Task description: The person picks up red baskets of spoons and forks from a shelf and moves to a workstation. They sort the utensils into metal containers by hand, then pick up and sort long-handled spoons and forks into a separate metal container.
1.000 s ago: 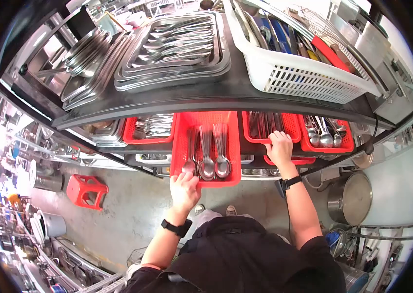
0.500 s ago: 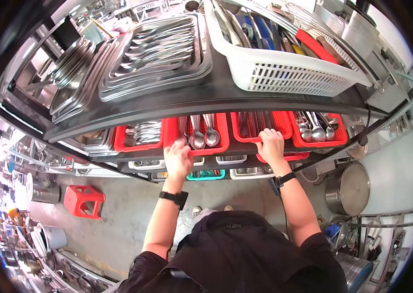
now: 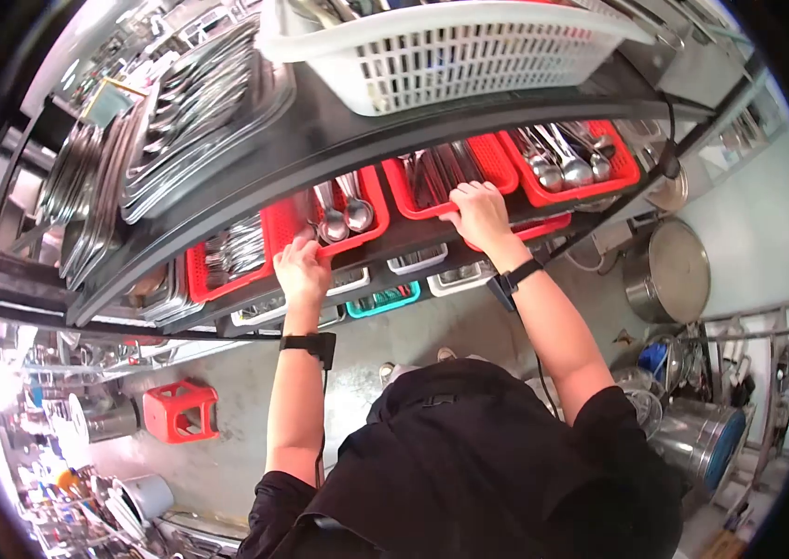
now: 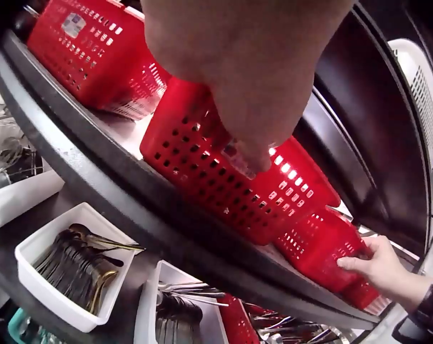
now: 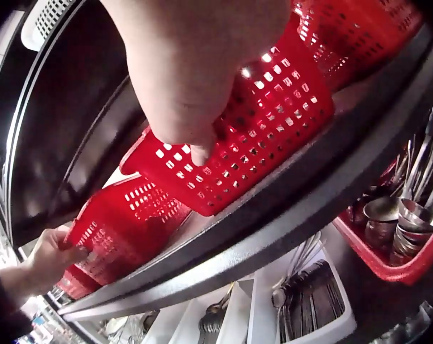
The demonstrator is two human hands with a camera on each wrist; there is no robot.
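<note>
My left hand (image 3: 302, 270) grips the front rim of a red perforated basket (image 3: 377, 200), which sits on the middle shelf with large metal spoons (image 3: 333, 226) in it. In the left wrist view its thumb lies against the basket's front wall. To the right, my right hand (image 3: 478, 216) holds the front edge of another red basket (image 3: 499, 160), filled with long, thin, dark utensils (image 3: 433, 177). Its fingers go over the rim, and the thumb is on the outer wall in the right wrist view.
Red baskets of cutlery (image 3: 231, 252) and ladles (image 3: 577, 170) flank these two. Overhead, the upper shelf edge (image 3: 320, 158) carries a white basket (image 3: 469, 65) and stacked trays. White bins and a teal basket (image 3: 385, 300) stand lower. A red stool (image 3: 180, 410) and large pot (image 3: 666, 270) are on the floor.
The left hand has slid the spoon basket back from its pulled-out position onto the shelf. The right hand stays on its basket's rim. The head view has shifted and tilted.
</note>
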